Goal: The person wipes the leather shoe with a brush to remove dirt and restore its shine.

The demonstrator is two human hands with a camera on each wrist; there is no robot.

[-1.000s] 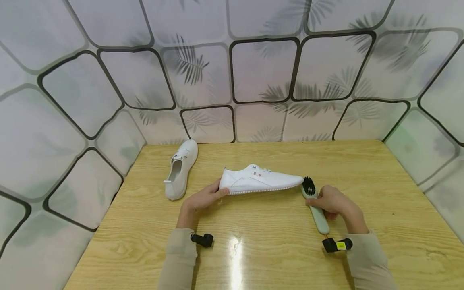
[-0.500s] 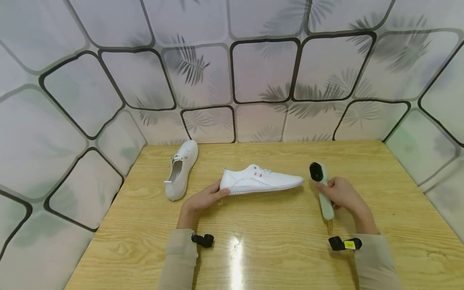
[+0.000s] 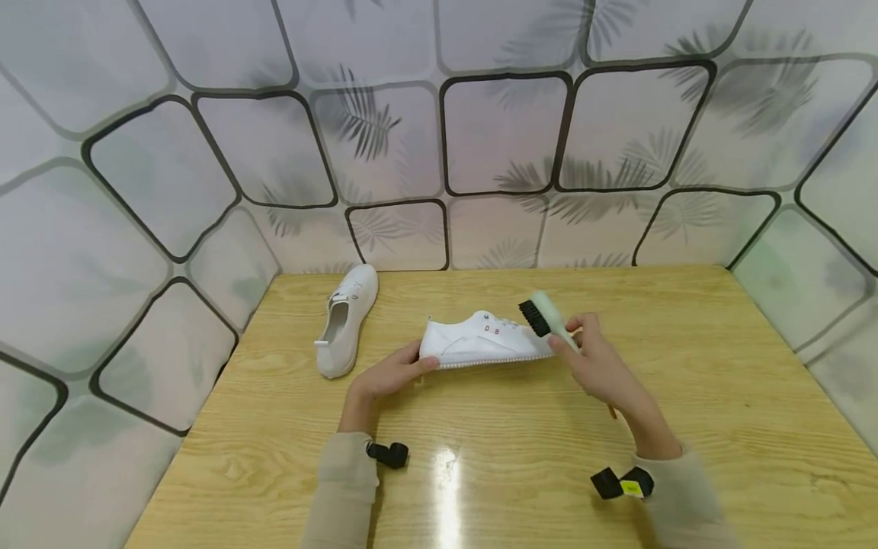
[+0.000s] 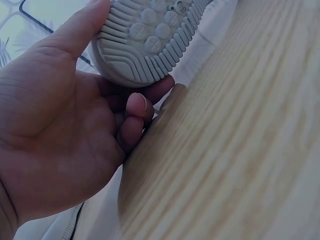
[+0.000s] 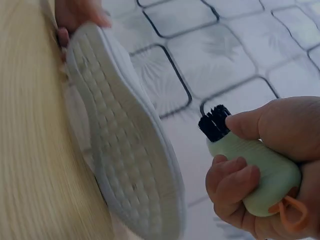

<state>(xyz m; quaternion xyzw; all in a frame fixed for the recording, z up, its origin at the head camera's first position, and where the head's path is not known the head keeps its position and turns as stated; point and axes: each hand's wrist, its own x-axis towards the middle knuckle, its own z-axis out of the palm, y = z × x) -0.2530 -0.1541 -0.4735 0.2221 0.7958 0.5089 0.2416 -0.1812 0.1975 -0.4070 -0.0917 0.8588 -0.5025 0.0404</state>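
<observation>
My left hand (image 3: 391, 372) grips the heel of a white lace-up shoe (image 3: 473, 343), its toe pointing right. In the left wrist view the ridged sole (image 4: 150, 37) faces the camera, with the thumb on one side of the heel and fingers curled behind. My right hand (image 3: 597, 366) holds a pale green brush (image 3: 547, 308) by its handle. The brush's black bristles (image 5: 215, 123) face left and overlap the front of the shoe in the head view. From the right wrist, fingers and thumb wrap the brush, and an orange loop (image 5: 291, 211) hangs from its handle end.
A second white shoe (image 3: 346, 320) stands on the wooden table (image 3: 507, 457) at the back left, toe toward the wall. Patterned walls (image 3: 507, 137) close off the back and both sides of the table. A black camera is strapped on each wrist.
My right hand first drew the brush away from the shoe's toe to the right, then lifted and brought it left over the shoe's front. The left hand and shoe stay nearly still.
</observation>
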